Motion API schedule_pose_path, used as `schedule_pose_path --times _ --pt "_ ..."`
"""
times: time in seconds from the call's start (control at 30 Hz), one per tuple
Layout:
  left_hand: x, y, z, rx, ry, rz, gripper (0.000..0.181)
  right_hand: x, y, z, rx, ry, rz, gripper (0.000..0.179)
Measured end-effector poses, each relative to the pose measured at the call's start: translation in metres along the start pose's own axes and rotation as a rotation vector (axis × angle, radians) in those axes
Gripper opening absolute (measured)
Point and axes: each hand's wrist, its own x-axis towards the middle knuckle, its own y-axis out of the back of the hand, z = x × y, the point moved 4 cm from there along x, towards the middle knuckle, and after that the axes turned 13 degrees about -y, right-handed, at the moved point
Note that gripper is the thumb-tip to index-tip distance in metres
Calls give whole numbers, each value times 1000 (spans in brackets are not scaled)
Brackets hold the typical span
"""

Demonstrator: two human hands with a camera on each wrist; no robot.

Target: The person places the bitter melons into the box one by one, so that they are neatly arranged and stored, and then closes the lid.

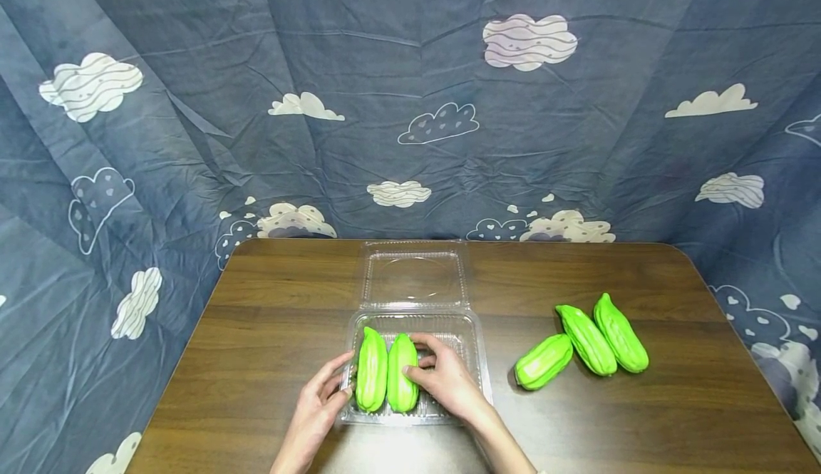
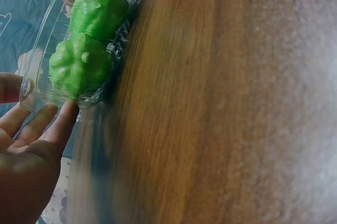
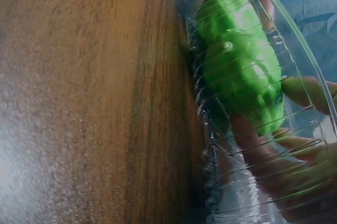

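A clear plastic clamshell container (image 1: 451, 417) sits on the table with its lid (image 1: 415, 274) folded back, away from me. Two bright green, ridged bitter melons lie side by side in its left part: a left one (image 1: 371, 371) and a right one (image 1: 401, 374). My left hand (image 1: 314, 395) holds the container's left rim, thumb on the edge and fingers against the outer wall (image 2: 39, 129). Inside the container, my right hand (image 1: 449, 378) grips the right melon from its right side, the thumb on top. Through the clear wall, fingers (image 3: 247, 134) show against that melon.
To the right of the container, three more green bitter melons lie on the wooden table (image 1: 269, 317): a nearer one (image 1: 544, 362), a middle one (image 1: 586, 340) and a far right one (image 1: 621, 335). A blue cloud-print curtain (image 1: 359, 153) hangs behind the table and along its sides.
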Motion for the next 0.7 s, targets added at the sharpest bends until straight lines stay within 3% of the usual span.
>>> schedule_pose_path --times 0.23,0.7 --pt "-1 -1 3 -10 6 25 57 -2 1 -2 -16 2 -17 56" --pt "0 -1 3 -4 1 27 58 -20 11 -7 96 26 -15 58"
